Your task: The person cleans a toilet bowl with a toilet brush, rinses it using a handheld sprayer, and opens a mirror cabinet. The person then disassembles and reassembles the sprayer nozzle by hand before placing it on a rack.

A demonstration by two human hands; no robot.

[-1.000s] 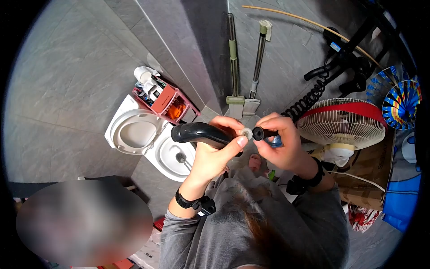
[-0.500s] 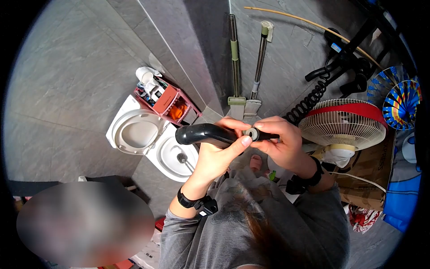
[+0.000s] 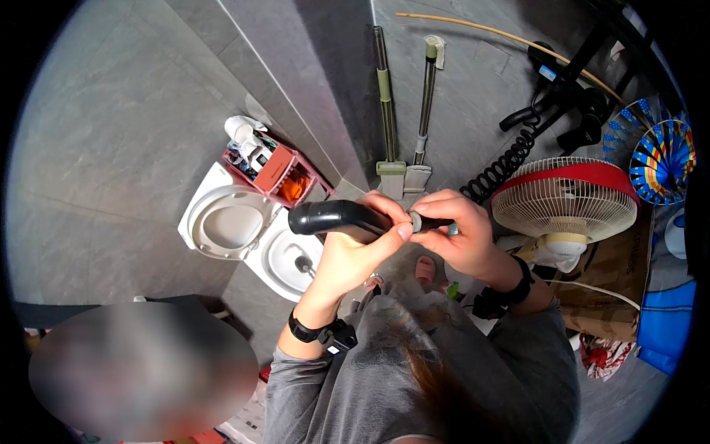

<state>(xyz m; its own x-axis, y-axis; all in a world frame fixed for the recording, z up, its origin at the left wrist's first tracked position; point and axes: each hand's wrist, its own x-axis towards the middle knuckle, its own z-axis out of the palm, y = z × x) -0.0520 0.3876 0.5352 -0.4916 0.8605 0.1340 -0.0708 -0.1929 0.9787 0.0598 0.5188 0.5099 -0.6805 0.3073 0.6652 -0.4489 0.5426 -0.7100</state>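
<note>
My left hand (image 3: pixel 360 248) is closed around a curved black handle (image 3: pixel 325 217), whose thick rounded end points left. Between the fingertips of both hands sits a small pale ring (image 3: pixel 416 221), against the end of a black hose (image 3: pixel 438 223). My right hand (image 3: pixel 460 235) pinches that hose end with thumb and fingers. The two hands nearly touch in front of my chest. A coiled black hose (image 3: pixel 503 172) runs up and to the right from behind my right hand.
A toilet (image 3: pixel 285 255) with raised lid and a pink rack (image 3: pixel 281 169) stand at left. Two mops (image 3: pixel 387 111) lean ahead. At right are a fan (image 3: pixel 566 203), a cardboard box (image 3: pixel 606 285) and a blue bag (image 3: pixel 669 318). A blurred patch covers the lower left.
The pale ring and the black hose end, apart a second ago, now meet between my fingertips. My right hand has shifted slightly left. The view has shifted slightly.
</note>
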